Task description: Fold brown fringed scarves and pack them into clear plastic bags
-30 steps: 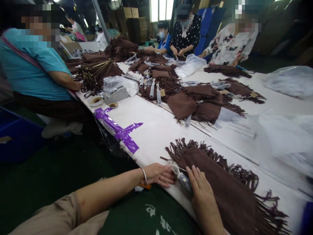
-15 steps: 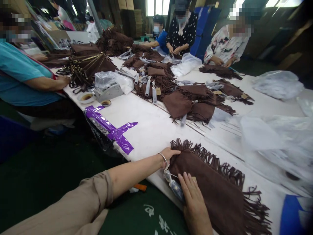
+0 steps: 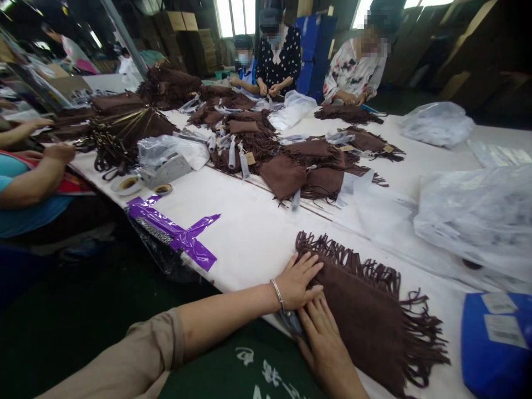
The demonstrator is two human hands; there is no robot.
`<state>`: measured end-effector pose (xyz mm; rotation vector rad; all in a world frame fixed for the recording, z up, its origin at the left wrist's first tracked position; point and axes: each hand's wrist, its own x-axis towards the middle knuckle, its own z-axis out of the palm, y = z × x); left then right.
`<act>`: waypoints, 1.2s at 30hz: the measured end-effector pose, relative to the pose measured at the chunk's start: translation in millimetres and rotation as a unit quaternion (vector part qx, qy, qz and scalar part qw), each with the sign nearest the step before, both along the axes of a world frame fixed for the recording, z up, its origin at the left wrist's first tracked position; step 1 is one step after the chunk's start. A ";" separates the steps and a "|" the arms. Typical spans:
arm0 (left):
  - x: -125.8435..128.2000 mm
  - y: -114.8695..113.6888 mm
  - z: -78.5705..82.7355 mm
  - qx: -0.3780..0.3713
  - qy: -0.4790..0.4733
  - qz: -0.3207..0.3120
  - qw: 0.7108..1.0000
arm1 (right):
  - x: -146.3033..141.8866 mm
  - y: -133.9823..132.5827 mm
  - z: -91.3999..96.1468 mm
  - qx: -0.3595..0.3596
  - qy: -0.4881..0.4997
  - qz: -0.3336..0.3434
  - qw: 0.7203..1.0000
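Note:
A brown fringed suede piece [image 3: 369, 316] lies flat on the white table [image 3: 257, 233] right in front of me. My left hand [image 3: 298, 280] rests flat on its near left corner, fingers spread, a bangle on the wrist. My right hand [image 3: 322, 338] lies flat beside it on the piece's near edge, fingers stretched out. A small clear-wrapped strap part [image 3: 291, 320] peeks out between my two hands at the table edge. Neither hand grips anything.
Purple tape strips [image 3: 174, 233] and a tape dispenser [image 3: 164, 169] sit to the left. Piles of brown fringed pieces [image 3: 299, 166] fill the middle. Clear plastic bags [image 3: 477, 221] lie at right, a blue box [image 3: 494, 343] near right. Several other people work around the table.
My left hand moved from the tag at the table edge up onto the piece's corner and spread flat. The view swung left, and the wrapped part is now mostly covered.

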<state>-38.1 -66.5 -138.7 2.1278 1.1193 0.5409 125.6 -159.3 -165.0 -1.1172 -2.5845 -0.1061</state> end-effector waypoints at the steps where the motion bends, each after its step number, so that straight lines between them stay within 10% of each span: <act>1: 2.2 -2.0 -0.6 0.025 0.039 -0.001 0.999 | 6.4 -1.2 1.4 0.006 -0.018 -0.001 1.000; 6: 10.1 -0.3 0.4 0.126 0.134 -0.064 0.981 | 53.8 -16.2 8.0 -0.042 -0.056 -0.056 0.996; 10: 27.0 9.6 6.5 0.180 0.146 -0.157 0.960 | 87.9 -47.4 11.6 -0.161 0.116 -0.222 0.955; 12: 39.4 10.8 10.2 0.183 0.136 -0.216 0.949 | 96.9 -69.2 15.1 -0.198 0.291 -0.330 0.876; 15: 59.2 5.3 14.6 0.177 0.123 -0.319 0.923 | 102.1 -100.7 19.4 -0.257 0.547 -0.448 0.659; 18: 77.8 -5.8 15.7 0.169 0.148 -0.391 0.892 | 102.8 -118.6 20.5 -0.348 0.693 -0.445 0.448; 20: 88.5 -14.3 14.2 0.167 0.170 -0.400 0.885 | 103.0 -121.1 21.5 -0.391 0.735 -0.420 0.362; 29: 102.8 -25.9 -12.6 0.245 0.080 -0.366 0.894 | 104.4 -93.4 26.7 -0.432 0.879 -0.182 0.089; 32: 98.2 -22.8 -10.5 0.294 0.027 -0.346 0.891 | 103.0 -70.5 24.3 -0.408 0.905 -0.105 0.055; 36: 94.3 -25.1 -4.7 0.318 0.016 -0.340 0.885 | 109.0 -34.1 18.8 -0.375 0.920 -0.090 0.075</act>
